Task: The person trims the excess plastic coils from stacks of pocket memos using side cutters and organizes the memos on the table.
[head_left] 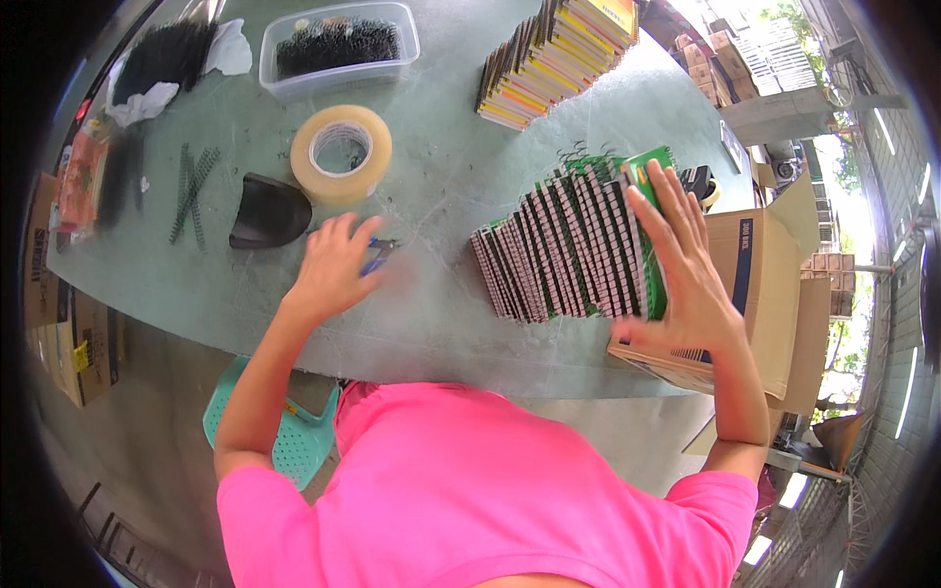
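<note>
A row of spiral-bound notebooks (564, 245) stands on the table in front of me, the wire edges facing up and green covers showing at the right end. My right hand (681, 260) lies against that end, its fingers stretched out and the thumb at the near corner. Over to the left, my left hand (338, 267) is low over the table with fingers curved and apart. Between its index finger and thumb lies a small blue-handled hand tool (377, 259), perhaps pliers; its jaws are partly hidden. I see no firm grip on it.
Near my left hand are a black scoop-shaped piece (270, 211), a roll of clear tape (374, 162) and loose black coils (194, 194). Farther back stand a clear plastic box (270, 78) of coils and a yellow-edged book stack (554, 64). An open carton (774, 294) sits right.
</note>
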A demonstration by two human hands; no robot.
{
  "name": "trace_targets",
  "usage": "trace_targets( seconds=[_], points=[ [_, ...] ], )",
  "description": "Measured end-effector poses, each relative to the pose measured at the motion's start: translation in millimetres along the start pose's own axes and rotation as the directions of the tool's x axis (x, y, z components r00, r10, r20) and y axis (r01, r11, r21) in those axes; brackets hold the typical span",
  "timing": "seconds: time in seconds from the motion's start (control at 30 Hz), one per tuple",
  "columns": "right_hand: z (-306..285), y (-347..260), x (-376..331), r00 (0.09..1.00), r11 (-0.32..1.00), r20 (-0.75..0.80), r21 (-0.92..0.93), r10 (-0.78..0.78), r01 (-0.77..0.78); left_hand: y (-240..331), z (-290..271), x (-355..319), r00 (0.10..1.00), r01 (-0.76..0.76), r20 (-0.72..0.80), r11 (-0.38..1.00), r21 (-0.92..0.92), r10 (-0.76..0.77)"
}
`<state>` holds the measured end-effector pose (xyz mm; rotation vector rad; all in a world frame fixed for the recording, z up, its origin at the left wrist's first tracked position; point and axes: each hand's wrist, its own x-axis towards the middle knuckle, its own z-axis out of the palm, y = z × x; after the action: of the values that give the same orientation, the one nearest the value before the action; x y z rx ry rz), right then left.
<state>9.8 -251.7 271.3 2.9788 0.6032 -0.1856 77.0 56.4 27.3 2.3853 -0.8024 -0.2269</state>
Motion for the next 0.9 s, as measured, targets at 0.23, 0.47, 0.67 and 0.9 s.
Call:
trace_targets(
  seconds=[0.23, 0.47, 0.67, 0.9],
  points=[
    [23.6, 5.3, -18.4, 0.949, 0.99, -0.303, 0.133, 0.082, -0.043, 6.5, 10.3, -36.6, 0.993, 0.111, 0.012, 0.972, 0.207, -0.116],
    [12.6, 65.8, -6.9, 0.81, 0.613, -0.109, 0.713, 0.577, -0.34, 16.3, 32.3, -14.0, 0.956, 0.175, -0.224, 0.981, -0.08, -0.189],
    [0.9, 84.2, -20.4, 0.733, 0.413, 0.032, 0.809, 0.679, -0.418, 66.9, 34.4, 20.1, 0.945, -0.029, -0.312, 0.929, -0.369, -0.094],
    [25.5, 45.5, -35.6, 0.799, 0.776, -0.175, 0.425, 0.575, -0.466, 85.1, 34.7, 12.1, 0.98, 0.059, -0.121, 0.816, -0.575, -0.156]
  ],
)
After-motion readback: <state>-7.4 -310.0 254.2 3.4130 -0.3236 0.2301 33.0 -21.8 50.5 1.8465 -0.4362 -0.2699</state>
